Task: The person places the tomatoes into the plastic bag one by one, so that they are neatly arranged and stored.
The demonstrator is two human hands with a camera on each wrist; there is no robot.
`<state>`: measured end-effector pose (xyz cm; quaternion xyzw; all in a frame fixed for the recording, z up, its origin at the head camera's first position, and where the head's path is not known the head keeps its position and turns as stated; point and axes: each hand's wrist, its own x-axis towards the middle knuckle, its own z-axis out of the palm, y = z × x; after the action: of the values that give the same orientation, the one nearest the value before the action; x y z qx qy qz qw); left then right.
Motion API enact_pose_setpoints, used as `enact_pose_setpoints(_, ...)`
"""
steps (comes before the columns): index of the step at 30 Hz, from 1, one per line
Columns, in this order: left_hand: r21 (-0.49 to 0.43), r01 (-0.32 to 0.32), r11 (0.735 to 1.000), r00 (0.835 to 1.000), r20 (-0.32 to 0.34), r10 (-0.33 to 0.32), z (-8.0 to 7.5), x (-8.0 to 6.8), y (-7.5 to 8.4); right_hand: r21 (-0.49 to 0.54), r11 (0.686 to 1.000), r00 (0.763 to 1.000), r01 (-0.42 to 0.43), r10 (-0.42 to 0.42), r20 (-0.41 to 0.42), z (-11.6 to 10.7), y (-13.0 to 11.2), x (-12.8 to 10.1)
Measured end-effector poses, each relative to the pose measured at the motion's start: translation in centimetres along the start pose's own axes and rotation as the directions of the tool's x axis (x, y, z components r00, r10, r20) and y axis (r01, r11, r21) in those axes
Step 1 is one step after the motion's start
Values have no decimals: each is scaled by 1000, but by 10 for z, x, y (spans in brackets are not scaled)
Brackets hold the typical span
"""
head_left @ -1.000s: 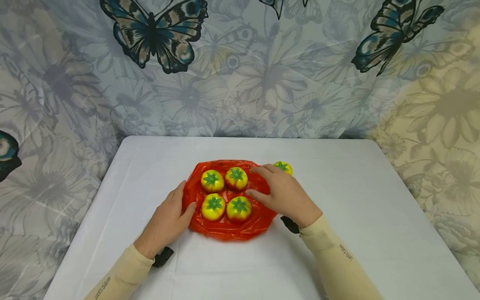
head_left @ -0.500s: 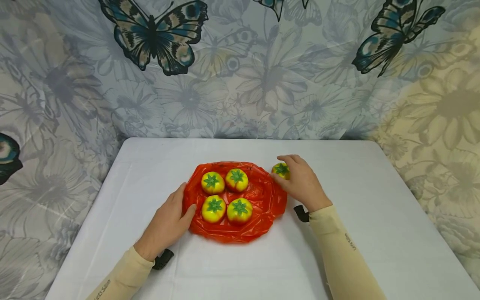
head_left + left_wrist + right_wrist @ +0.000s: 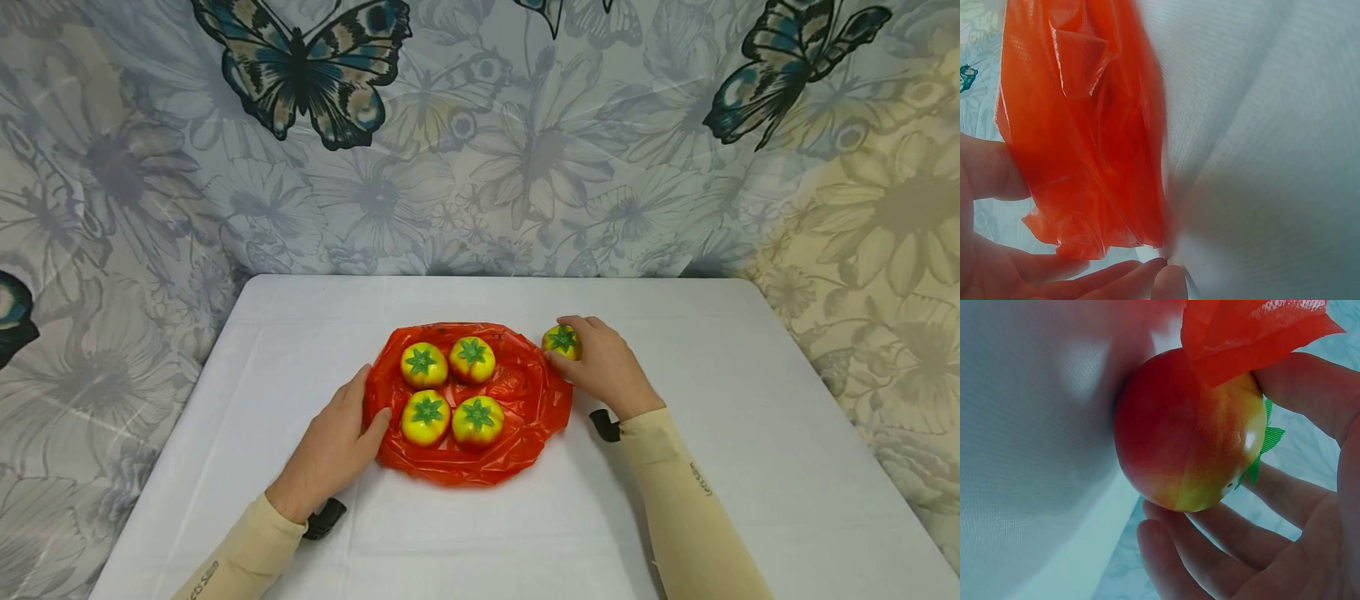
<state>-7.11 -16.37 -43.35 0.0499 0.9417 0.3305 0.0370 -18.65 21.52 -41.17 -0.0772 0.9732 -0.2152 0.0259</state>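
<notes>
A crumpled red plastic bag (image 3: 517,400) lies flat on the white table (image 3: 720,467) with several yellow-red toy tomatoes (image 3: 426,419) on it. A fifth tomato (image 3: 561,342) sits on the table just off the bag's right edge, and my right hand (image 3: 600,367) curls its fingers (image 3: 1210,550) and thumb round it. In the right wrist view the tomato (image 3: 1191,431) rests on the cloth with the bag's edge (image 3: 1254,337) over it. My left hand (image 3: 337,442) lies at the bag's left edge, thumb on the plastic (image 3: 1085,144).
A butterfly-and-flower curtain (image 3: 480,133) hangs behind the table and down both sides. White cloth stretches to the right and in front of the bag. Black wrist straps (image 3: 603,425) show at both cuffs.
My right hand left the bag's middle, moved right to the fifth tomato and closed its fingers round it. The left hand stayed at the bag's left edge.
</notes>
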Motion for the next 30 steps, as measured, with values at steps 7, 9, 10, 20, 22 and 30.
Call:
enact_pose_setpoints(7,3,-1,1000,1000,-1,1,0,1,0,-4,1000,1000,-9,9,11,-2,2,0)
enact_pose_setpoints(9,3,1,1000,1000,0,-1,0,1,0,-1,1000,1000,-15,15,6,-5,3,-1)
enact_pose_setpoints(10,3,1,1000,1000,0,-1,0,1,0,2,1000,1000,-16,16,4,-7,3,-2)
enact_pose_setpoints(20,-8,0,1000,1000,5,0,-1,1,0,39,999,999,28,-27,-40,-28,-9,-13)
enact_pose_setpoints(22,-7,2,1000,1000,7,-2,-1,1,0,47,998,999,30,-29,-31,-30,-15,-16)
enact_pose_setpoints(30,-4,5,1000,1000,3,-5,-1,1,0,69,991,994,113,-112,-10,-33,-35,-24)
